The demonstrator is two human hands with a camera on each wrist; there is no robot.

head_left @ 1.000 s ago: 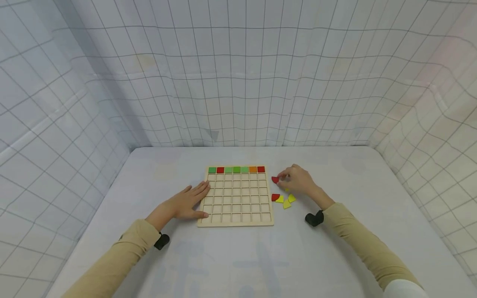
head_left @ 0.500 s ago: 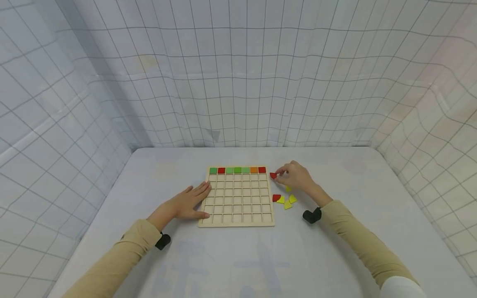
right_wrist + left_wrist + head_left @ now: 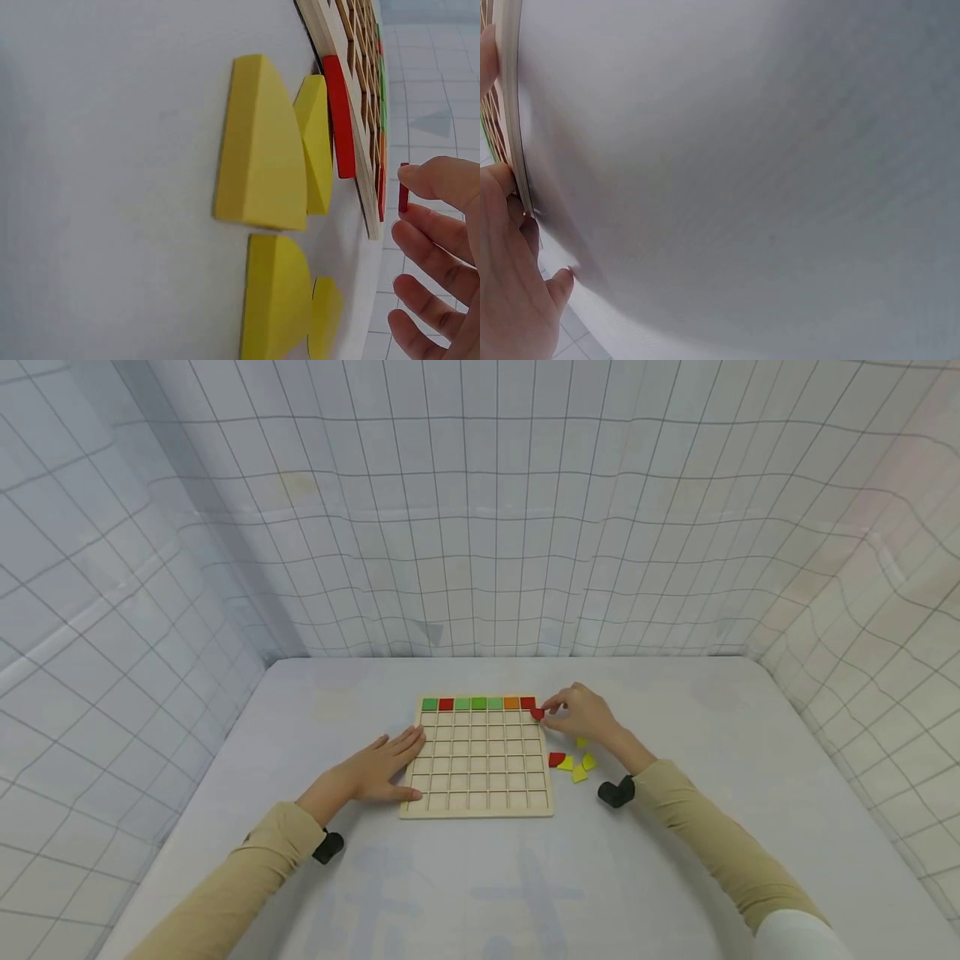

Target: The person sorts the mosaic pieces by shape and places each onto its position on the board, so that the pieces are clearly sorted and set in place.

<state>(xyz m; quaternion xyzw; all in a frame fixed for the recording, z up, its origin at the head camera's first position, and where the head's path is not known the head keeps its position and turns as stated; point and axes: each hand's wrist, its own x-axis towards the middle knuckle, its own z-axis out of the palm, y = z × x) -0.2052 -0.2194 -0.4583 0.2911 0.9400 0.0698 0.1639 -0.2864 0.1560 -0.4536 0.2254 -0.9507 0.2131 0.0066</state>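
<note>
A square wooden grid board [image 3: 477,814] lies on the table, its far row filled with green, red and orange square tiles [image 3: 478,702]. My left hand [image 3: 377,768] rests flat with spread fingers on the board's left edge. Between thumb and forefinger, my right hand [image 3: 581,714] pinches a red quarter-circle piece [image 3: 537,714] over the board's right edge, just below the far-right red tile. In the right wrist view the red piece [image 3: 403,187] shows edge-on between the fingertips, the other fingers loosely bent.
Right of the board lie another red piece [image 3: 556,759] and several yellow pieces [image 3: 580,773], the red one close by the board's edge. A white table [image 3: 360,893] carries everything. White grid-patterned curtains [image 3: 495,527] hang at the back and sides.
My right hand has moved left with the red quarter-circle piece, from the table beside the board to over its right edge. My left hand has stayed in place.
</note>
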